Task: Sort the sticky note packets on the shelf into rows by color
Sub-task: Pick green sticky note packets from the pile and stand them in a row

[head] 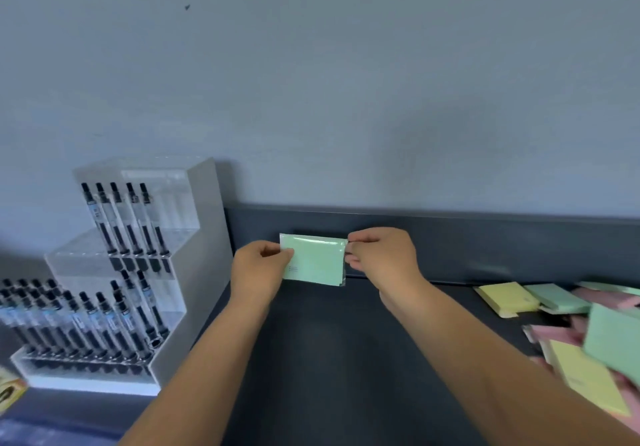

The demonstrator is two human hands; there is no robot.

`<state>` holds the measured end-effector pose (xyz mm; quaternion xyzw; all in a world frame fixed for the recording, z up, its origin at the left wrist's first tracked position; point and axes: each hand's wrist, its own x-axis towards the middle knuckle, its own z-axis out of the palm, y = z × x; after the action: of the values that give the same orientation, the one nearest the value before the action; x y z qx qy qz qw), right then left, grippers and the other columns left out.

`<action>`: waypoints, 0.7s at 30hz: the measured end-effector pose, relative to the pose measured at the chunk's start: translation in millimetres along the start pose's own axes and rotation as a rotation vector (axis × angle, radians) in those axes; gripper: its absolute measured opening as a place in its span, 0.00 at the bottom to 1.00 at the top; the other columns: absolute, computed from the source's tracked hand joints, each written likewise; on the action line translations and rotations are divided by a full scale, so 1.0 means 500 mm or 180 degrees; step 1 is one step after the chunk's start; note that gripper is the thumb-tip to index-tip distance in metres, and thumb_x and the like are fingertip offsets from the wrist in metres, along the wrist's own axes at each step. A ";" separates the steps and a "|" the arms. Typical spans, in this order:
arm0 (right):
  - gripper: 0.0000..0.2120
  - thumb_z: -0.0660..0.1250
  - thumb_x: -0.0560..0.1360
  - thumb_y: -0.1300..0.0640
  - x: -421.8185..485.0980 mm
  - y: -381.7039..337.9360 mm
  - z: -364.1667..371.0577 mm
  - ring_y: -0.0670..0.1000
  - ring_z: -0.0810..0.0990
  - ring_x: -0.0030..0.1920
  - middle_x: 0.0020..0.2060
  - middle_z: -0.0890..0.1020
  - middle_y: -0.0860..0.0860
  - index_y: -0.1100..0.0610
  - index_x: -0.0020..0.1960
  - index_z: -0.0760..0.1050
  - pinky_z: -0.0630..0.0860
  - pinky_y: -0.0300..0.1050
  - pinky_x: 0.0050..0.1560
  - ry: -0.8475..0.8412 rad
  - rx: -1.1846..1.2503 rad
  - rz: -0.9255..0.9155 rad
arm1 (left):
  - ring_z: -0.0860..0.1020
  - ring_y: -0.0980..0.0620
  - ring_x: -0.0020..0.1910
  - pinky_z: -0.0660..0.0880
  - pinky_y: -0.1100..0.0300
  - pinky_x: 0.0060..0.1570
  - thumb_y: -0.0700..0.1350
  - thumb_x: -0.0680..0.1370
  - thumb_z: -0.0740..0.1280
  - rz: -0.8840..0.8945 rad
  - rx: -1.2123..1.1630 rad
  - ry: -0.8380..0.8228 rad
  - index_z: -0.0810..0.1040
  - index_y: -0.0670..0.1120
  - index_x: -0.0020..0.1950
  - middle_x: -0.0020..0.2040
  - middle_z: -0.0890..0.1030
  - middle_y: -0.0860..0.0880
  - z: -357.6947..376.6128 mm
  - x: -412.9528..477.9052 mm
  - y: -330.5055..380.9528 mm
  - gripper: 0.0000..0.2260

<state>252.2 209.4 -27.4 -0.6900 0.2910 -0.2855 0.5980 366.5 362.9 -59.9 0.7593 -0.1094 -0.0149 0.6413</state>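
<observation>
Both hands are on one green packet (317, 260), held up at the far back wall of the dark shelf (346, 341): left hand (258, 267) pinches its left edge, right hand (382, 255) pinches the right edge. Loose yellow, green and pink packets (568, 328) sit piled far right, and a clear pen display (138, 272) stands left.

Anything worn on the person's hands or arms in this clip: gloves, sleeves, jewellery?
Nothing visible. The left hand and right hand are bare, with no gloves, rings or watch. The left forearm and right forearm are uncovered up to the frame's edge; no sleeve shows.
</observation>
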 end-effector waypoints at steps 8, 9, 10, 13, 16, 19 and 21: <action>0.08 0.63 0.68 0.67 0.000 0.014 0.090 0.55 0.57 0.39 0.34 0.61 0.55 0.67 0.37 0.64 0.54 0.49 0.37 -0.0088 -0.0453 -0.0031 | 0.83 0.45 0.45 0.82 0.40 0.51 0.44 0.75 0.74 -0.0356 -0.0108 0.0013 0.83 0.48 0.39 0.41 0.85 0.48 -0.003 0.058 -0.046 0.04; 0.08 0.63 0.68 0.67 0.002 0.016 0.091 0.56 0.56 0.40 0.35 0.60 0.55 0.66 0.37 0.63 0.53 0.50 0.38 -0.0060 -0.0433 -0.0001 | 0.84 0.44 0.45 0.82 0.40 0.51 0.44 0.74 0.74 -0.0348 -0.0080 -0.0018 0.83 0.48 0.39 0.40 0.85 0.48 -0.001 0.065 -0.050 0.04; 0.08 0.62 0.68 0.67 0.005 0.020 0.091 0.56 0.56 0.40 0.35 0.60 0.56 0.66 0.36 0.62 0.53 0.50 0.38 -0.0023 -0.0442 0.0026 | 0.84 0.44 0.45 0.82 0.40 0.51 0.45 0.74 0.74 -0.0346 -0.0056 -0.0044 0.84 0.48 0.39 0.40 0.86 0.48 0.002 0.070 -0.053 0.04; 0.05 0.60 0.66 0.66 0.022 0.040 0.089 0.53 0.57 0.38 0.33 0.62 0.55 0.68 0.37 0.67 0.54 0.48 0.37 0.0091 -0.0521 0.0138 | 0.84 0.45 0.44 0.82 0.41 0.51 0.46 0.73 0.73 -0.0353 0.0013 -0.0107 0.84 0.49 0.40 0.40 0.86 0.49 0.017 0.081 -0.061 0.03; 0.15 0.60 0.65 0.62 0.044 0.063 0.083 0.48 0.66 0.36 0.34 0.73 0.59 0.67 0.47 0.78 0.61 0.45 0.37 0.0098 -0.0531 0.0162 | 0.85 0.46 0.44 0.83 0.42 0.50 0.46 0.74 0.72 -0.0348 0.0092 -0.0158 0.84 0.50 0.40 0.39 0.86 0.51 0.032 0.081 -0.063 0.04; 0.14 0.62 0.66 0.62 0.051 0.062 0.072 0.48 0.69 0.37 0.38 0.79 0.63 0.65 0.47 0.80 0.65 0.45 0.38 0.0074 -0.0461 0.0188 | 0.85 0.47 0.43 0.83 0.43 0.49 0.47 0.74 0.71 -0.0256 0.0213 -0.0120 0.83 0.50 0.40 0.39 0.86 0.52 0.041 0.086 -0.066 0.04; 0.14 0.62 0.66 0.62 0.050 0.062 0.067 0.48 0.69 0.37 0.36 0.77 0.62 0.66 0.48 0.79 0.65 0.44 0.38 0.0074 -0.0456 0.0215 | 0.85 0.47 0.43 0.83 0.42 0.49 0.46 0.74 0.71 -0.0268 0.0200 -0.0112 0.83 0.50 0.40 0.39 0.86 0.52 0.043 0.088 -0.067 0.04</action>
<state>291.7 209.4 -61.1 -0.7175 0.3408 -0.2517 0.5529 411.0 339.0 -91.2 0.7826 -0.0890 -0.0518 0.6139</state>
